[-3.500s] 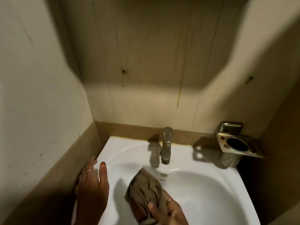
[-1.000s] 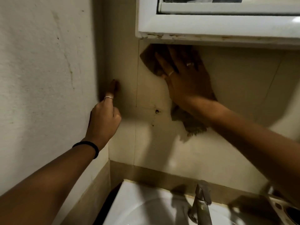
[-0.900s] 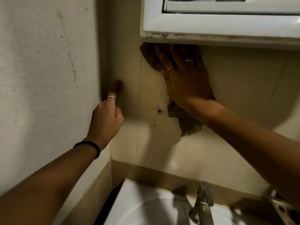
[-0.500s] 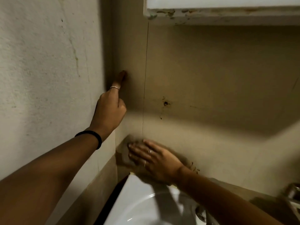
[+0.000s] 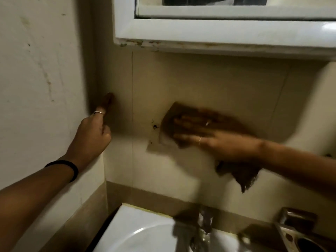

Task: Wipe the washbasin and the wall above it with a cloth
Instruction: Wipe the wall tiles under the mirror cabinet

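Cloth (image 5: 169, 122) pressed flat on wall (image 5: 218, 84) by right hand (image 5: 209, 137)

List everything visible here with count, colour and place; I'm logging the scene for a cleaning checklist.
cloth: one, brown, flat on the back wall
back wall: one, beige tiles, small dark hole left of the cloth
side wall: one, off-white, left
frame: one, white, top
washbasin: one, white, bottom
tap: one, metal, behind the basin
holder: one, metal, bottom right
left hand: finger touching the corner
right hand: pressing the cloth
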